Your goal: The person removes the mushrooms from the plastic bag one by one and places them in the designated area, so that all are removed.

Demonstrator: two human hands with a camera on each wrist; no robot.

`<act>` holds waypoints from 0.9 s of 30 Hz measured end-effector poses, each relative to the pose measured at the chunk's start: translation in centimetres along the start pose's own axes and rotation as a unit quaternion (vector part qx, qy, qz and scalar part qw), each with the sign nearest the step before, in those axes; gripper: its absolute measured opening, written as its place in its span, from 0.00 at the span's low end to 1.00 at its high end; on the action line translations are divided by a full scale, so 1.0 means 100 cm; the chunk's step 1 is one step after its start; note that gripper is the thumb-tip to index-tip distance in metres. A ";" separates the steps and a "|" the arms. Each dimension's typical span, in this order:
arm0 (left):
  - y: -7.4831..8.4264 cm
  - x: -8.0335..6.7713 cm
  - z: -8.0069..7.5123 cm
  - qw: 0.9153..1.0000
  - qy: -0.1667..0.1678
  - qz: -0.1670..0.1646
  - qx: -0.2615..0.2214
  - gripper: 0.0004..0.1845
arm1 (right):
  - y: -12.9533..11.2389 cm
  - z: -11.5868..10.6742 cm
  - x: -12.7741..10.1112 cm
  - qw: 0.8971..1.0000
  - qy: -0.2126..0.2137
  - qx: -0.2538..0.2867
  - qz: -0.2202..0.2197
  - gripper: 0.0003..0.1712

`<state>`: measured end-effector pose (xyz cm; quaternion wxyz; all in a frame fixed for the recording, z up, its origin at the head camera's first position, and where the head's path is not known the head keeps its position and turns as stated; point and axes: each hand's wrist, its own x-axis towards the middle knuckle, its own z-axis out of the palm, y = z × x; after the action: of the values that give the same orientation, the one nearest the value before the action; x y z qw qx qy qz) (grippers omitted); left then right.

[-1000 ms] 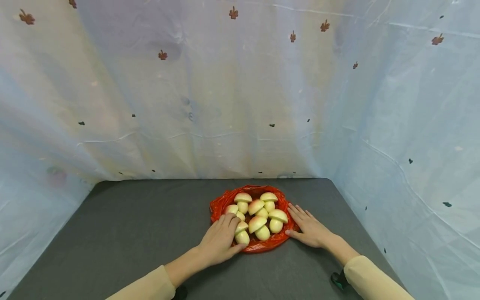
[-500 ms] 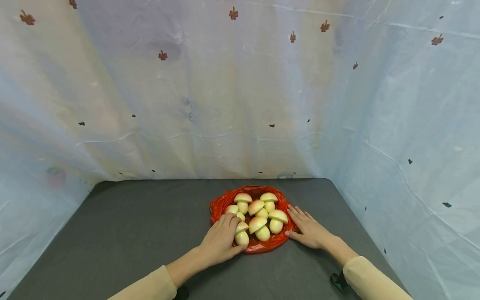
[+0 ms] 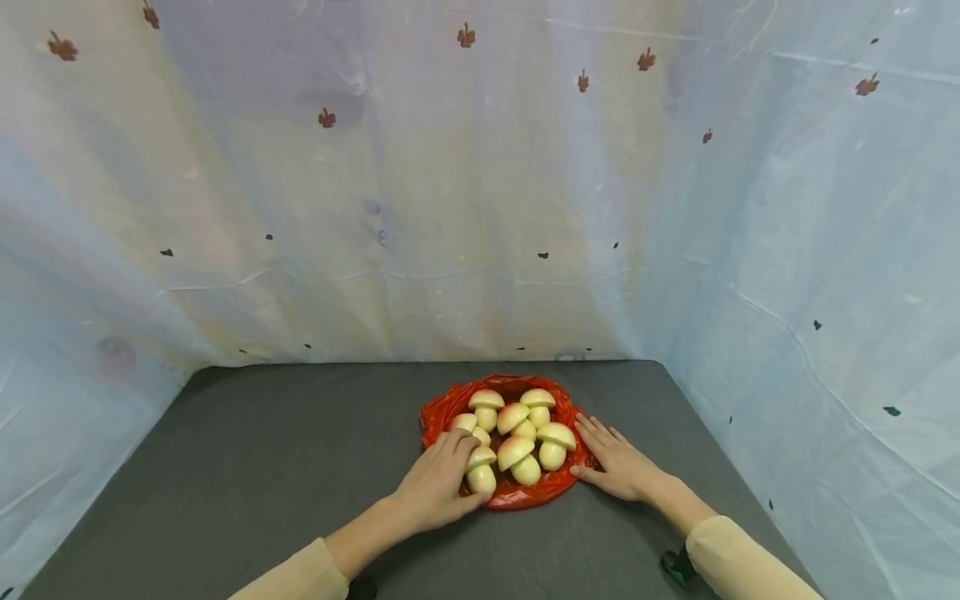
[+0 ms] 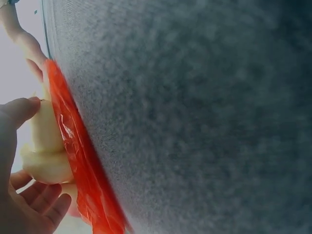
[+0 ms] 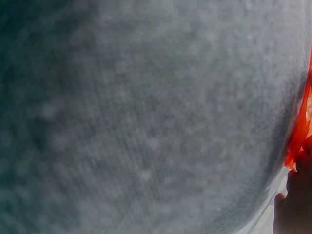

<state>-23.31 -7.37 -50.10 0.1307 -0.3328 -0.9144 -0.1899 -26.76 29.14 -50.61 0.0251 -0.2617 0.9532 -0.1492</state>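
Several pale mushroom-shaped pieces (image 3: pixel 525 433) lie on a crumpled red plastic bag (image 3: pixel 442 412) on the dark grey table (image 3: pixel 300 450). My left hand (image 3: pixel 453 471) curls its fingers and thumb round the nearest mushroom (image 3: pixel 481 477) at the bag's front left. In the left wrist view that mushroom (image 4: pixel 46 141) sits between the thumb and fingers of my left hand (image 4: pixel 19 195), against the red bag (image 4: pixel 78 161). My right hand (image 3: pixel 611 458) lies flat on the table with straight fingers touching the bag's right edge. The right wrist view catches only my right hand (image 5: pixel 295 209) at the red bag (image 5: pixel 302 129).
A pale translucent curtain (image 3: pixel 480 208) with small leaf prints walls the table at the back and on both sides. Bare grey tabletop stretches to the left of the bag. The table's right edge (image 3: pixel 720 450) runs close to my right hand.
Both hands stay where they were. Only the head view has shifted slightly.
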 end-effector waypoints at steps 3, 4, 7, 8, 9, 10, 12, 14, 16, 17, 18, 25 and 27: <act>0.000 -0.002 -0.003 1.000 0.005 0.001 -0.012 0.34 | -0.004 -0.002 -0.001 1.000 -0.004 0.003 0.001 0.49; 0.000 -0.002 -0.003 1.000 0.008 0.002 -0.015 0.34 | -0.006 -0.004 -0.002 1.000 -0.004 0.004 0.000 0.49; -0.001 -0.004 -0.006 1.000 0.018 0.006 -0.022 0.35 | -0.007 -0.004 -0.003 1.000 0.000 0.004 -0.003 0.49; -0.002 -0.005 -0.007 0.999 0.021 0.007 -0.025 0.35 | -0.006 -0.004 -0.003 1.000 0.000 0.005 -0.003 0.49; -0.003 -0.006 -0.008 0.999 0.023 0.007 -0.030 0.36 | -0.006 -0.004 -0.003 1.000 0.001 0.004 -0.004 0.49; -0.004 -0.008 -0.010 0.999 0.025 0.009 -0.034 0.36 | -0.006 -0.004 -0.003 1.000 0.001 0.005 -0.003 0.49; -0.006 -0.010 -0.013 0.998 0.025 0.008 -0.050 0.36 | -0.006 -0.003 -0.002 1.000 0.000 0.004 -0.002 0.50; -0.009 -0.012 -0.017 0.997 0.023 0.008 -0.069 0.37 | -0.005 -0.003 -0.002 1.000 0.000 0.005 -0.002 0.50; -0.012 -0.015 -0.021 0.996 0.023 0.009 -0.088 0.38 | -0.004 -0.002 -0.001 1.000 0.000 0.003 -0.003 0.50; -0.013 -0.016 -0.024 0.995 0.022 0.008 -0.097 0.38 | -0.004 -0.002 -0.001 1.000 -0.002 0.003 -0.002 0.50; -0.015 -0.018 -0.026 0.994 0.023 0.008 -0.102 0.38 | -0.004 -0.001 -0.001 1.000 -0.004 0.004 -0.001 0.50; -0.029 -0.028 -0.037 0.993 0.046 0.009 -0.109 0.40 | -0.002 -0.001 0.001 1.000 -0.020 0.015 0.013 0.50; -0.033 -0.030 -0.039 0.993 0.055 0.009 -0.105 0.40 | -0.001 -0.001 0.001 0.999 -0.023 0.019 0.017 0.50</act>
<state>-22.83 -13.11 -48.59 0.1464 -0.3419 -0.8779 -0.3017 -26.83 29.00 -50.47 0.0544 -0.2481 0.9537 -0.1610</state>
